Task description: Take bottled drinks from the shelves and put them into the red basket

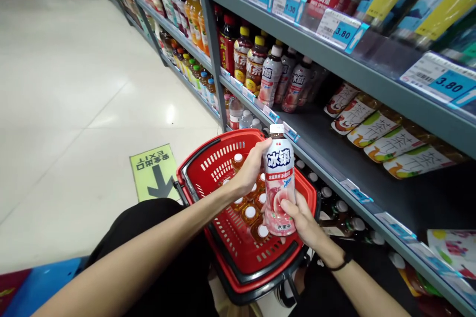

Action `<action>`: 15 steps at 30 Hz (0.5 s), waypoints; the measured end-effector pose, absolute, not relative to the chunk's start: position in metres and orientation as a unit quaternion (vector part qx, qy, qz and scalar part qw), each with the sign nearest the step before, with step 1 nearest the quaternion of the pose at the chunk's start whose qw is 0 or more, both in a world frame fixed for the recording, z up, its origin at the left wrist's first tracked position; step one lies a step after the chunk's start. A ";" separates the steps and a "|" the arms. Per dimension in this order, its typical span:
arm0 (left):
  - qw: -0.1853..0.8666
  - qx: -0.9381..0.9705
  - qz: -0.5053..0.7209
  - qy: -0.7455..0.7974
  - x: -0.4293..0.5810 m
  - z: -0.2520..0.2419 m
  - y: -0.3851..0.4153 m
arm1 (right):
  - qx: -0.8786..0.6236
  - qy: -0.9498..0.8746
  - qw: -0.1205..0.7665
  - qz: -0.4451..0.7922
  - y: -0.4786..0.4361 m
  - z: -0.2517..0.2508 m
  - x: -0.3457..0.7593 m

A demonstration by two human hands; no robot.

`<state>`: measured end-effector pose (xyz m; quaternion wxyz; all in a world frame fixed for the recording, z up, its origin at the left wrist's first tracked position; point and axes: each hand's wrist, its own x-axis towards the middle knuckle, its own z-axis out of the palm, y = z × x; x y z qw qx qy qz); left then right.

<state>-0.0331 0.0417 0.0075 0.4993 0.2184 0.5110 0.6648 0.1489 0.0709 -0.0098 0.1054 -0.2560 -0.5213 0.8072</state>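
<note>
A pink-and-white labelled peach tea bottle [279, 178] with a white cap is held upright over a red shopping basket [238, 282], its label facing me. My left hand [251, 168] grips its upper left side; those fingertips are hidden behind it. Lower down, my right hand [303, 215] wraps round the bottle with the thumb across the front. Inside the basket stand several bottles of amber drink [250, 212] with white caps. Similar pink-and-white bottles [270, 74] stand on the middle shelf, beside yellow-capped tea bottles [255, 62].
Grey shelving [316, 39] runs along the right, with price tags on its edges. Cartons of tea [394, 136] lie on the middle shelf. Dark bottles with white caps [340, 208] fill the lower level. A green exit sign [154, 171] is on the pale floor [74, 109] at left.
</note>
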 end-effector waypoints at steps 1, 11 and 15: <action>0.503 0.216 0.664 0.510 -0.033 0.008 0.041 | -0.254 -0.525 0.110 0.805 0.071 -0.009 0.149; 0.496 0.270 0.673 0.477 -0.034 0.007 0.030 | -0.277 -0.519 0.110 0.801 0.065 -0.014 0.144; 0.481 0.267 0.685 0.478 -0.034 0.009 0.027 | -0.282 -0.524 0.101 0.798 0.062 -0.017 0.143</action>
